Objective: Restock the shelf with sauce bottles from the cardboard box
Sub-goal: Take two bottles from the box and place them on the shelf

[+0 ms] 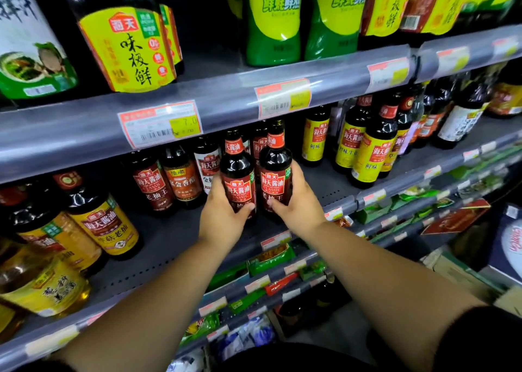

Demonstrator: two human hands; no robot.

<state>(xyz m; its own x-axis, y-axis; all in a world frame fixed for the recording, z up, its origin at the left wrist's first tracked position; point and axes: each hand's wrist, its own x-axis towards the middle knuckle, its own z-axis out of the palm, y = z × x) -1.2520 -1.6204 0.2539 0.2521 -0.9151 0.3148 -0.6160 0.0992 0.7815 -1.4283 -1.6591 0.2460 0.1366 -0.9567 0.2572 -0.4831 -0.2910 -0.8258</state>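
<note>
Here hands point(262, 210) grip two upright bottles point(255, 179).

A single head-worn wide-angle camera supplies the only view. It looks forward and slightly down from close range at a run of grey store shelves point(226, 100), which recede from near left to far right. Lens distortion bows the shelf edges and enlarges the bottles at the left margin. Both forearms enter from the bottom edge and reach up to frame centre, where the left hand point(223, 216) and right hand point(299, 204) meet at the middle shelf. The lower shelves and floor fall away at bottom right. No second view exists, so no overlap applies.
</note>
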